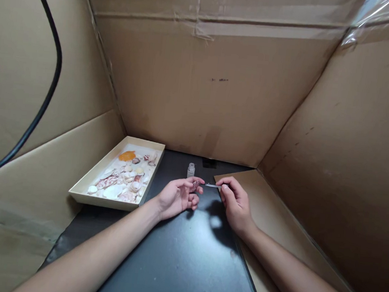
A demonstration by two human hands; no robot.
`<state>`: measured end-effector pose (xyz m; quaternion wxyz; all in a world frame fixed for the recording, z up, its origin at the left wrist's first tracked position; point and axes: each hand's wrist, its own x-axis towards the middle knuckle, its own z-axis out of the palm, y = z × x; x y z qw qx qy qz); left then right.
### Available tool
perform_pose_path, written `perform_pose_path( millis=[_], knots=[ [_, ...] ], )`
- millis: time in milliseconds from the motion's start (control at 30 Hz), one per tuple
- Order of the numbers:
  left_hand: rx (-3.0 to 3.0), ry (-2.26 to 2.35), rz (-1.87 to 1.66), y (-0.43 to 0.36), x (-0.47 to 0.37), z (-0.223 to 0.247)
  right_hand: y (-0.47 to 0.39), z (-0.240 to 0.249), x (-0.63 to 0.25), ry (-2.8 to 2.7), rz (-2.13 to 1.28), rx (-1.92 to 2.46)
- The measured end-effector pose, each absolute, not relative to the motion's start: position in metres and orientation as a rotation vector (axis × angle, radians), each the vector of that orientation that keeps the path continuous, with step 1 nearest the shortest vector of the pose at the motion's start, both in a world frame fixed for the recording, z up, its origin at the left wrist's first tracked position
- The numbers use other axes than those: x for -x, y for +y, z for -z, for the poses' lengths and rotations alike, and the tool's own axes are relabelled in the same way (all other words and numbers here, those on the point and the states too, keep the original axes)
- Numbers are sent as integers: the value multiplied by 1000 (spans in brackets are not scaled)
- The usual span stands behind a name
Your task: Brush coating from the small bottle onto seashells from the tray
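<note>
My left hand [179,196], palm turned up, pinches a small reddish patterned seashell [195,185] between thumb and fingers. My right hand [235,204] is closed round a thin silvery tool [211,185]. The tool points left, its narrow dark tip close to the shell; whether they touch I cannot tell. Just behind my left fingers stands a small clear vial [191,170], upright, its lower part hidden by the hand. Left of my hands is a cream shallow tray [106,202] holding several pale and reddish-brown shells [128,176] and an orange scallop-like shell [126,155].
Cardboard walls [186,90] enclose the dark tabletop [169,267] at the back and both sides. A flat cardboard sheet [270,213] lies under my right forearm. A black cable [56,59] hangs at the upper left.
</note>
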<state>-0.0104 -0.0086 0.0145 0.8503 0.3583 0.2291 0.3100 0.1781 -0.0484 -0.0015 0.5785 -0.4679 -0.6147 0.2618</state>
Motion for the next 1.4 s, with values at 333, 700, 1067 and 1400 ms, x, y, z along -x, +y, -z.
perform_pose_path(
  millis=[333, 700, 1067, 1400],
  knots=[
    [-787, 486, -591, -8, 11, -11, -53, -6, -174, -1569, -587, 1086],
    [-757, 481, -568, -9, 11, -11, -52, -6, -173, -1568, -586, 1063],
    [-768, 442, -588, -10, 12, -13, -52, -6, -172, -1637, -547, 1054],
    [-729, 473, -575, -8, 11, -13, -54, -6, -171, -1693, -481, 1072]
  ],
)
